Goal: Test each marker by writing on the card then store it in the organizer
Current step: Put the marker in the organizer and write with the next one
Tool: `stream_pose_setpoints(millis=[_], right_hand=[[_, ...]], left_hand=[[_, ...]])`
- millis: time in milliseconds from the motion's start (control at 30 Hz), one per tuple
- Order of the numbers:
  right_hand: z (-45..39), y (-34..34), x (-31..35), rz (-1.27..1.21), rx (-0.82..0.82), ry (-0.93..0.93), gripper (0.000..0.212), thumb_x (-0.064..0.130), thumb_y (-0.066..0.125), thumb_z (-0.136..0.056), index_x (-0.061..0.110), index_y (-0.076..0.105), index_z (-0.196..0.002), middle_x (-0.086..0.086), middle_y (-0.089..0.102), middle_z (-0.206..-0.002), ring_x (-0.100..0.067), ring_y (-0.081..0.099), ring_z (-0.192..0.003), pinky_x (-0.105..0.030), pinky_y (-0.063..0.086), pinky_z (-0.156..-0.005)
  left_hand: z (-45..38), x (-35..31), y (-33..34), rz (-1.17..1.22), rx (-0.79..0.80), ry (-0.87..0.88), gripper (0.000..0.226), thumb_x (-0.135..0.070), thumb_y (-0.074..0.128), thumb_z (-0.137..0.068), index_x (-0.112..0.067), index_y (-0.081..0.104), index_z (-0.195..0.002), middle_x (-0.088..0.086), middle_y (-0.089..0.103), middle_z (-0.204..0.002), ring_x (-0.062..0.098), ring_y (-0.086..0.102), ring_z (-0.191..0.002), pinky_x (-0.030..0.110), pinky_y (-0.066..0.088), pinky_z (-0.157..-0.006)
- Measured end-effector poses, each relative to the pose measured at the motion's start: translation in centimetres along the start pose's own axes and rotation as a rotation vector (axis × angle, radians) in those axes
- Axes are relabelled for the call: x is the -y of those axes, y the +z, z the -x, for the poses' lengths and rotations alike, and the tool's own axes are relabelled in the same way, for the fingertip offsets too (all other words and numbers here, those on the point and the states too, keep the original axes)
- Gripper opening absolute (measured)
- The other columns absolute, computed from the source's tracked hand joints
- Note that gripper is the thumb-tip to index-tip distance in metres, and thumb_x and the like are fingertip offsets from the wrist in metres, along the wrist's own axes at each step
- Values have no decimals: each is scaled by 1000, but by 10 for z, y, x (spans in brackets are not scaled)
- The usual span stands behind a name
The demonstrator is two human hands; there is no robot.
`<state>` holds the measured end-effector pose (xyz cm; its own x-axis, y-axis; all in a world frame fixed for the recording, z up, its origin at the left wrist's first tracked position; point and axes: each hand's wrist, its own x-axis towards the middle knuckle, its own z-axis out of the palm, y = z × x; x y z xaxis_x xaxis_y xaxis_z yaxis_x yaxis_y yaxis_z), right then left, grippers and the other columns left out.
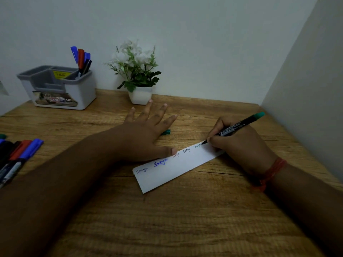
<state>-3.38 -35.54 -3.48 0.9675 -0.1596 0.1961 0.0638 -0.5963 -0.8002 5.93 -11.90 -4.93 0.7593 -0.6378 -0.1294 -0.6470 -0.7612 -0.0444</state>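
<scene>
On the counter [185, 210], at the card's [172, 169] two o'clock end, the right hand [239, 143] pinches the green marker [235, 127] while the left hand [146, 134] lies spread, thumb pressing the card; press lightly and keep it pinned, I think.

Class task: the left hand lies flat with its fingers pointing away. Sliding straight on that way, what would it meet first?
Probably the white flower pot, just beyond the left hand's fingers; depth is unclear.
</scene>
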Motion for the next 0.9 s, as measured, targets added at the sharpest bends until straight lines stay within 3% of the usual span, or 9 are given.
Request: stream_pose_setpoints(millis=[100,233,333,467,567,667,767,900], right_hand=[[-2,-2,-1,-145,-34,16,5,0,71,-82,1,68,-79,-2,72,-72,-4,64,-64,-15,50,-56],[-3,-4,-5,-324,-7,66,7,-2,71,-83,2,68,-78,-11,70,-71,-19,65,-69,-31,51,-66],[0,-5,-5,-354,23,46,13,1,73,-85,12,70,-77,-9,72,-75,-20,67,-72,-35,53,-70],[4,-8,1,-364,-59,-42,5,2,72,-87,4,69,-90,-6,73,-84,-13,68,-74,-22,57,-67],[3,-9,3,-346,-132,-111,9,1,73,-86,7,68,-91,-6,74,-85,-17,70,-76,-31,59,-75],[2,-12,4,-322,-164,-122,10,4,74,-85,10,69,-91,-7,75,-90,-20,74,-83,-40,60,-84],[4,-13,3,-332,-129,-118,11,10,75,-85,18,74,-92,-3,76,-96,-23,73,-96,-48,57,-94],[8,-13,4,-351,-62,-139,16,10,70,-89,22,79,-95,0,77,-102,-17,73,-101,-49,54,-101]], left_hand=[[-1,2,2,17,-10,10,105,-96,7,-60,-47,-27,-147,-10,-43,-153,22,-44,-139,63,-14,-115],[0,3,1,12,-25,8,102,-96,8,-65,-46,-26,-148,-9,-42,-153,22,-42,-139,61,-14,-116],[1,5,1,70,-79,-5,93,-89,18,-78,-45,-21,-150,-12,-37,-156,19,-40,-141,59,-14,-117],[0,9,-5,134,-239,-45,75,-69,31,-94,-41,-1,-156,-12,-16,-164,16,-22,-149,57,-6,-120],[0,11,-7,151,-306,-41,64,-55,46,-96,-37,24,-154,-10,15,-164,16,3,-152,56,4,-121],[-1,13,-6,164,-350,-13,47,-52,55,-94,-36,52,-138,-12,50,-137,14,39,-132,50,26,-115],[-2,11,-6,185,-359,15,30,-46,58,-94,-34,64,-121,-16,51,-107,4,47,-101,31,35,-89],[0,7,-6,277,-427,3,16,-37,64,-92,-33,65,-108,-15,59,-101,6,55,-95,27,45,-77]])
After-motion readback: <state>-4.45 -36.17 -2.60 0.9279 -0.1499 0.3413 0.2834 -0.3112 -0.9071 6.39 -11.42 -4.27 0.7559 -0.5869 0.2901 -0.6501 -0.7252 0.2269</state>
